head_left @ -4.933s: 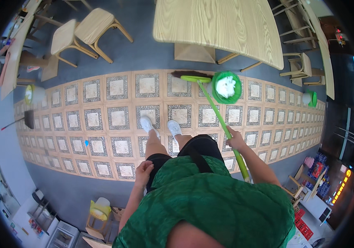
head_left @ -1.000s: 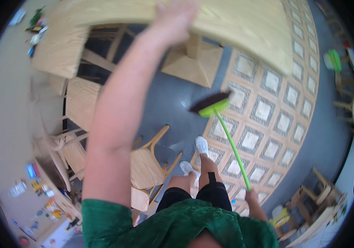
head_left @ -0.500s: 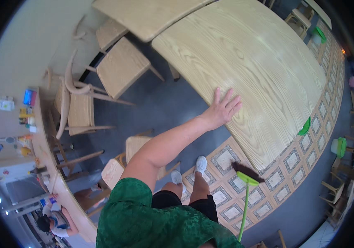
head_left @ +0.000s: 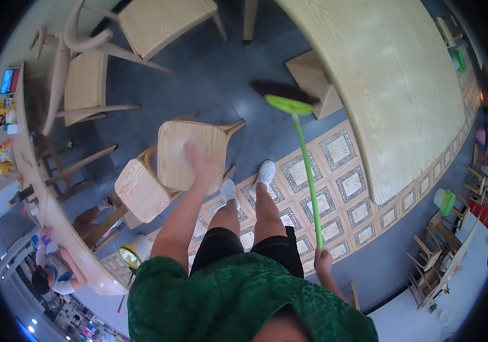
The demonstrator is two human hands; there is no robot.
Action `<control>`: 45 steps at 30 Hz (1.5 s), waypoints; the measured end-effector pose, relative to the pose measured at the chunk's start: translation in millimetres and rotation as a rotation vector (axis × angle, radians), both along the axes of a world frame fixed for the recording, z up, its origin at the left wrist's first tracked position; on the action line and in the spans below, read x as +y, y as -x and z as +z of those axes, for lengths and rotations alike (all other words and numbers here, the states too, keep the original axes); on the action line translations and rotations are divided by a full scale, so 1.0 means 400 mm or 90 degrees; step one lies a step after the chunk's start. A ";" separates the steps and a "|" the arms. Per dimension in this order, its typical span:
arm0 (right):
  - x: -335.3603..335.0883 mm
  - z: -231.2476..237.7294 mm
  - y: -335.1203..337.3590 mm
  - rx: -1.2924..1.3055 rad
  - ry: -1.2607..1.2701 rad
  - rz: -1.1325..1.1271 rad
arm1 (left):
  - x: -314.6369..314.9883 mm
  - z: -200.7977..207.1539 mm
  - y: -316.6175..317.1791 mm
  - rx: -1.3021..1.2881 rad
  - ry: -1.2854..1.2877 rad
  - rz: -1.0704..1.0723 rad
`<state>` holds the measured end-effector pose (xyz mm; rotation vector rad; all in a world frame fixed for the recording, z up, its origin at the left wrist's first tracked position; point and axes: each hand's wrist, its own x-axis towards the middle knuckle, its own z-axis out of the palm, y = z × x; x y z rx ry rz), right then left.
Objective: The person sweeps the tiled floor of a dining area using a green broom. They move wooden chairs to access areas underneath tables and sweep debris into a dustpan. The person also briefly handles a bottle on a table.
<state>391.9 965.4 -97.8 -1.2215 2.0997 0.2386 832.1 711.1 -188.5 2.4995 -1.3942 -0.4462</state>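
My right hand (head_left: 323, 262) is closed around the green handle of a broom (head_left: 307, 171). The broom's bright green head (head_left: 288, 105) with dark bristles is on the grey floor, beside the wooden leg base (head_left: 316, 82) of the table. My left hand (head_left: 199, 157) is over the seat of a small wooden chair (head_left: 190, 168). Motion smears its fingers, and whether it touches the seat I cannot tell. A second light wooden seat (head_left: 141, 188) adjoins that chair on the left.
A large wooden table (head_left: 386, 85) curves along the right. More wooden chairs (head_left: 87, 85) stand at the far left, by a long counter (head_left: 56, 228) with another person (head_left: 61, 271) behind it. A yellow-rimmed bucket (head_left: 135, 251) sits left of me. Patterned tiles (head_left: 335, 188) border the grey floor.
My left hand has left the tabletop and moved left over the chair seat. The broom head has swung forward and left, from the table's corner to the table base. My right hand has come into view.
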 end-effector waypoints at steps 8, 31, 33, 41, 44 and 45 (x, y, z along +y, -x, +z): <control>-0.672 -0.381 -0.250 0.057 -0.086 0.204 | 0.449 -0.259 -0.244 0.831 0.140 0.901; 0.344 0.147 -0.030 0.143 -0.338 0.017 | -0.204 -0.247 0.178 1.080 0.173 0.360; 0.335 0.136 -0.033 0.130 -0.338 0.023 | -0.231 -0.233 0.191 1.046 0.007 0.201; 0.258 0.126 -0.005 0.023 -0.298 0.066 | 0.120 -0.157 -0.298 -0.157 -0.025 -0.074; 0.182 0.167 -0.028 -0.050 -0.265 0.092 | 0.304 -0.145 -0.517 -0.097 -0.084 0.017; 0.136 0.177 -0.045 -0.075 -0.257 0.105 | 0.373 -0.141 -0.542 -0.152 -0.234 -0.060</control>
